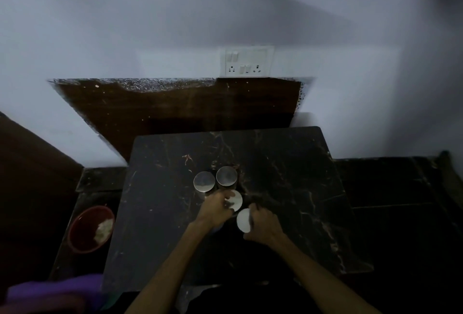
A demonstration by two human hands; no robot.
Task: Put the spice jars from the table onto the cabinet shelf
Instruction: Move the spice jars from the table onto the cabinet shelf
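I have four spice jars clustered mid-surface: my left hand (217, 209) curls round one white-lidded jar (236, 199), my right hand (263, 226) round another (243, 219), likely to carry two at once. Two steel-lidded jars (204, 181) wait just beyond my hands on the dark surface (300, 176); no cabinet shelf shows

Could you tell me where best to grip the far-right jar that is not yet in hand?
Probably round the far-right jar's lid rim, from straight above: it stands upright, lid up. The left jar stands close beside it, so set the fingers front and back or on its free right side.
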